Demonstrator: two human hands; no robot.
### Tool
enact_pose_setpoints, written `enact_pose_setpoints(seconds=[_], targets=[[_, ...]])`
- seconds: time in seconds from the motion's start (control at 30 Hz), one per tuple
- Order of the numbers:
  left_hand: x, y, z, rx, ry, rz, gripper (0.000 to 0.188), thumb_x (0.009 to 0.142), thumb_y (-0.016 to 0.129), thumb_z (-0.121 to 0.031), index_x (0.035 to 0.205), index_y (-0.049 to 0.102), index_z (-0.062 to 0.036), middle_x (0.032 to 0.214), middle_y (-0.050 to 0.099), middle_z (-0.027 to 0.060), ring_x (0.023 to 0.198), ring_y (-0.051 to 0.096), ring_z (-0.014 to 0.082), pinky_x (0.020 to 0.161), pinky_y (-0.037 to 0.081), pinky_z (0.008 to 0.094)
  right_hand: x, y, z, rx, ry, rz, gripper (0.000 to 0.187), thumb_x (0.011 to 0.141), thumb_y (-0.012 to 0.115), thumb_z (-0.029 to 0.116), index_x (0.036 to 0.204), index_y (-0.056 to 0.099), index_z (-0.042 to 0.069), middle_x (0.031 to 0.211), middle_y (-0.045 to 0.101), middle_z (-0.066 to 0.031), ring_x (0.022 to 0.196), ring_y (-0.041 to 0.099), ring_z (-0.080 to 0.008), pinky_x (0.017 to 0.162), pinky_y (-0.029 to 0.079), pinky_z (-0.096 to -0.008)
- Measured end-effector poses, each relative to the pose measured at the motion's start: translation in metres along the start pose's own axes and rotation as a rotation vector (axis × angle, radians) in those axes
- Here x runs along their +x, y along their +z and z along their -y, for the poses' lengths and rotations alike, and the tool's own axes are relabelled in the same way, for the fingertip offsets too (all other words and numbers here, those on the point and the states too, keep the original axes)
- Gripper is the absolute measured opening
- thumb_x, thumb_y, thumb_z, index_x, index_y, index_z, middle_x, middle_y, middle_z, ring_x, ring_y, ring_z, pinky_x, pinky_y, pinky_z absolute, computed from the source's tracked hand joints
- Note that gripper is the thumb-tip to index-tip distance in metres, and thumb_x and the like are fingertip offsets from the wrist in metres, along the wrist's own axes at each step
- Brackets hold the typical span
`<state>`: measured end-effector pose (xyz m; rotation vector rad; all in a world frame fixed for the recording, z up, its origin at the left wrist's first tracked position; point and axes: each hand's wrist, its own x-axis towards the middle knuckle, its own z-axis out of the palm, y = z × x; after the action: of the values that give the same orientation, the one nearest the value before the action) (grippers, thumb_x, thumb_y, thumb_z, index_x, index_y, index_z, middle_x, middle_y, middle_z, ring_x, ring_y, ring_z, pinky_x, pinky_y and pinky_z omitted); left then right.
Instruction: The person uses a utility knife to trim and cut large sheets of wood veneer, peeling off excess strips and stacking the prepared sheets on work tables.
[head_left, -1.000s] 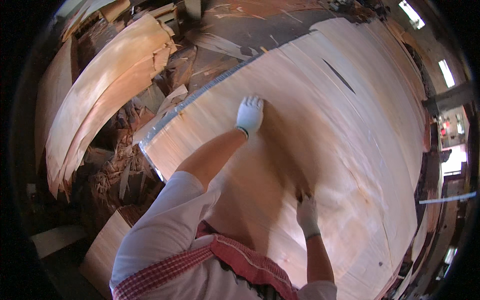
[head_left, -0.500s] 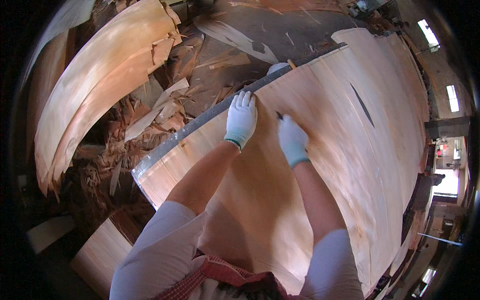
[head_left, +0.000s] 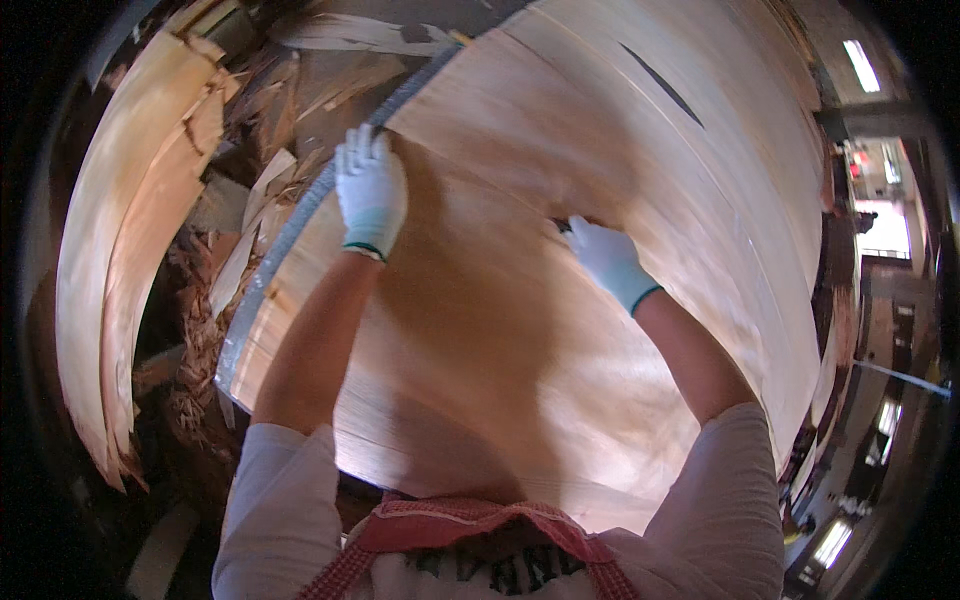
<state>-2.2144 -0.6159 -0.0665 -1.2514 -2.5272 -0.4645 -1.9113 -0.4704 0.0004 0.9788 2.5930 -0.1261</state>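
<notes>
A broad sheet of pale wood veneer (head_left: 500,350) lies before me on a table with a grey edge strip (head_left: 272,255). Gloved in white, my left hand (head_left: 371,195) rests flat on the sheet's left margin, its fingers stretched over the grey strip. My right hand (head_left: 606,260), gloved too, is closed around a small dark-tipped tool (head_left: 562,224) over the middle of the sheet. Most of that tool is hidden in the fist, and its exact kind cannot be made out. A long dark slit (head_left: 662,84) shows in the veneer farther up and right.
Curved veneer sheets (head_left: 115,260) stand to the left. Between them and the table lie torn veneer scraps (head_left: 200,300). A short wooden stick (head_left: 460,38) pokes up at the table's far edge. Bright openings (head_left: 885,228) show along the right.
My view has turned and shifted, so the sheet and slit appear farther up. My right hand with the tool has moved apart from my left, toward me along the sheet.
</notes>
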Motion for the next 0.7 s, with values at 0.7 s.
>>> enact_pose_setpoints(seconds=[0.7], targets=[[-0.207,-0.034,-0.385,-0.223,0.64,0.232,0.042,0.093,0.05,-0.021,0.133,0.048,-0.0055,0.142,0.045,0.0132,0.134,0.04,0.0282,0.114,0.026,0.0452,-0.307,0.119,-0.277,0.226,0.245,0.015,0.019,0.093,0.051,0.025,0.096,0.057,0.007,0.076,0.066,-0.014,0.069,0.067,-0.0313,0.055,0.051,-0.0469]])
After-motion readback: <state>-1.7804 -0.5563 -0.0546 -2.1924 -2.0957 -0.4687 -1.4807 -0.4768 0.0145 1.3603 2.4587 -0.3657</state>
